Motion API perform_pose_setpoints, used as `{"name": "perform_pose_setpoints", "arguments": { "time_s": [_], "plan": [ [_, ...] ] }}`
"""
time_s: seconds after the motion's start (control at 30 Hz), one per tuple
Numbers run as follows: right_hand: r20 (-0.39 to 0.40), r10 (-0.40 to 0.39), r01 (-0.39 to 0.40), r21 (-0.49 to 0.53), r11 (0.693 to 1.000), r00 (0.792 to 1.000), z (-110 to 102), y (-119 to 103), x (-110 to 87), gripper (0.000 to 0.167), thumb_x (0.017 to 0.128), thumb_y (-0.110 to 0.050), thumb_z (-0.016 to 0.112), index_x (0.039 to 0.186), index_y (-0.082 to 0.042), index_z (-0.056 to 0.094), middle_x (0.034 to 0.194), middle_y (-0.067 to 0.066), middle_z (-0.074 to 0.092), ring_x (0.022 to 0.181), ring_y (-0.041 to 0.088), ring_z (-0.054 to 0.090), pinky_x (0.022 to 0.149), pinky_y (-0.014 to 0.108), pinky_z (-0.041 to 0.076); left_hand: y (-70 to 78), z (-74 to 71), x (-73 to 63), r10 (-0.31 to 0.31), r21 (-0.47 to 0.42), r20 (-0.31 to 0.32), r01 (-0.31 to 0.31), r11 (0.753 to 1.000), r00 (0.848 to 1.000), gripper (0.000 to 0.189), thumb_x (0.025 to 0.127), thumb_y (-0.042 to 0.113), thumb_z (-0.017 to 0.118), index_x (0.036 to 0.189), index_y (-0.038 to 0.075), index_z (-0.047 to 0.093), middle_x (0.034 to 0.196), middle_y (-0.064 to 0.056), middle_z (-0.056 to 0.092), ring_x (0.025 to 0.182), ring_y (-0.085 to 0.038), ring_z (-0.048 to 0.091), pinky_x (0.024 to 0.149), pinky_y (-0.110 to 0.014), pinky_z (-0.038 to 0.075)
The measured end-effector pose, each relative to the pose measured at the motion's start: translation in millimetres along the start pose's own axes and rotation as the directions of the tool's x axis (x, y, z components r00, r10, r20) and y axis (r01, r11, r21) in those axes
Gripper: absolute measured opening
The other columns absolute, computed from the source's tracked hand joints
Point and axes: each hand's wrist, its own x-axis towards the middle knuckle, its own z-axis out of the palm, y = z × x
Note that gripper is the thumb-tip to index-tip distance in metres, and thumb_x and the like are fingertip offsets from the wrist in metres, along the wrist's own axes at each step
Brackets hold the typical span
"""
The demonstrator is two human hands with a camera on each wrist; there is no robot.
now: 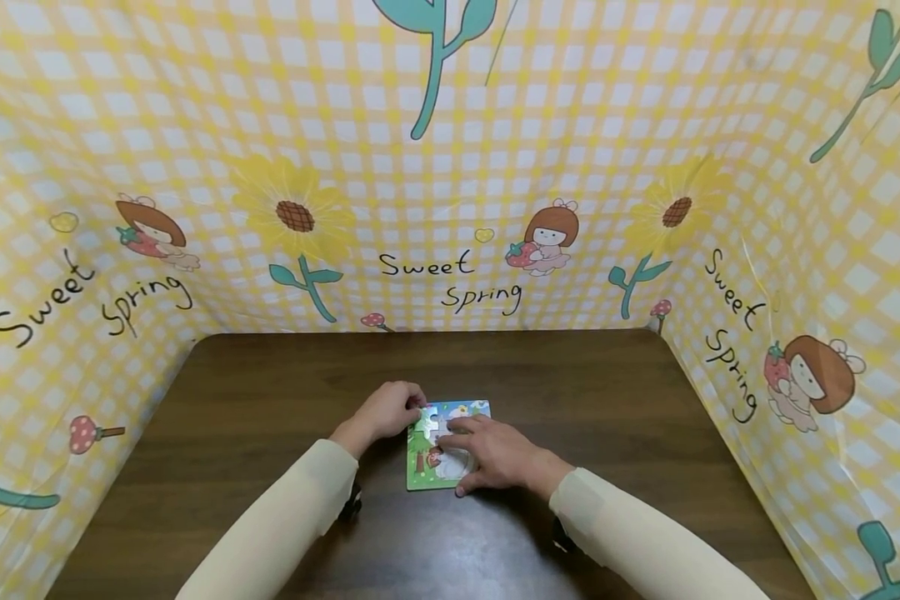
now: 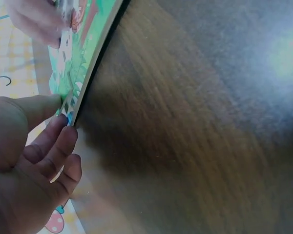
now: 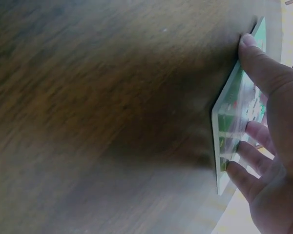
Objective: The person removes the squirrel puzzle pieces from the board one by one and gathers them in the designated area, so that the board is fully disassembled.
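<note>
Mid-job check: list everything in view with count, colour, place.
Wood-grain table: one, dark brown, lower head view.
Checked printed cloth: one backdrop, yellow-white, behind and beside the table.
Thin rectangular jigsaw board: one, mainly green, flat on the table.
Small jigsaw piece: one, pale green, apparently at the board's far-left corner.
Left hand: one, bare, apparently pinching that piece.
Right hand: one, bare, resting on the board's right side.
Long sleeves: two, cream, one per arm.
Wrist devices: two, black, under the wrists.
</note>
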Motion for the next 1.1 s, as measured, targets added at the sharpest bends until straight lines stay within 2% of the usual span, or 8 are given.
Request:
{"name": "perform_pose_setpoints", "arguments": {
  "time_s": [0.1,0.2,0.43,0.67,0.77,0.93,1.1],
  "plan": [
    [0.006,-0.005,0.005,-0.009,1.000,1.000,-2.4,-0.6,1.2,0.084,0.083,-0.067,0.074,0.155,-0.036,0.044,0.160,0.004,0.042,0.147,0.027,0.040,0.116,0.045,0.039,-1.6,1.0,-0.9,0.002,0.006,-0.020,-0.001,1.000,1.000,0.009,0.094,0.011,0.070,0.100,0.015,0.074,0.086,0.002,0.064,0.080,-0.015,0.056,0.079,-0.037,0.050],
    [0.007,-0.015,0.015,-0.015,1.000,1.000,-3.9,-1.4,2.3,0.080,0.083,-0.066,0.074,0.153,-0.036,0.048,0.158,0.007,0.043,0.145,0.031,0.042,0.114,0.046,0.041,-1.5,1.3,-2.2,0.000,-0.008,-0.033,0.000,1.000,0.999,0.009,0.094,0.010,0.070,0.100,0.014,0.075,0.087,0.001,0.065,0.080,-0.015,0.057,0.080,-0.037,0.051],
    [0.011,-0.008,0.008,-0.004,1.000,1.000,-2.2,-1.4,3.6,0.077,0.084,-0.065,0.074,0.152,-0.037,0.050,0.158,0.007,0.042,0.143,0.030,0.041,0.112,0.046,0.043,-1.3,-1.9,-6.9,-0.029,-0.117,-0.044,0.024,0.993,0.999,0.009,0.094,0.008,0.070,0.100,0.013,0.075,0.088,0.001,0.065,0.082,-0.016,0.057,0.079,-0.037,0.050],
    [0.014,-0.009,0.009,-0.005,1.000,1.000,0.2,-1.3,1.4,0.077,0.086,-0.067,0.070,0.153,-0.040,0.046,0.160,0.007,0.040,0.145,0.030,0.040,0.114,0.045,0.041,-1.6,-4.2,-14.6,-0.042,-0.200,-0.100,0.021,0.979,0.994,0.008,0.094,0.008,0.071,0.099,0.011,0.076,0.089,0.001,0.066,0.083,-0.016,0.057,0.080,-0.037,0.050],
    [0.007,-0.015,0.015,-0.013,1.000,1.000,-0.8,-2.2,2.0,0.077,0.085,-0.067,0.072,0.152,-0.039,0.048,0.159,0.007,0.042,0.143,0.031,0.042,0.113,0.045,0.043,-3.5,-6.2,-19.9,-0.050,-0.262,-0.124,0.015,0.965,0.991,0.008,0.094,0.009,0.072,0.099,0.012,0.077,0.088,0.001,0.066,0.081,-0.016,0.058,0.076,-0.034,0.050],
    [-0.002,-0.017,0.017,-0.013,1.000,1.000,-1.7,-2.7,1.8,0.076,0.083,-0.065,0.075,0.150,-0.037,0.052,0.156,0.008,0.045,0.141,0.031,0.044,0.110,0.045,0.045,-5.2,-14.0,-32.1,-0.080,-0.374,-0.144,0.021,0.927,0.986,0.009,0.096,0.010,0.070,0.103,0.012,0.077,0.089,-0.003,0.068,0.077,-0.021,0.064,0.067,-0.033,0.053],
    [0.017,0.000,0.000,0.006,1.000,1.000,-3.1,-3.2,2.4,0.076,0.083,-0.064,0.076,0.150,-0.038,0.052,0.157,0.006,0.044,0.142,0.029,0.043,0.112,0.044,0.044,-12.1,-26.1,-45.7,-0.109,-0.421,-0.157,0.033,0.906,0.981,0.011,0.097,0.008,0.069,0.106,0.010,0.076,0.096,-0.006,0.070,0.081,-0.022,0.066,0.071,-0.036,0.057]
  ]
}}
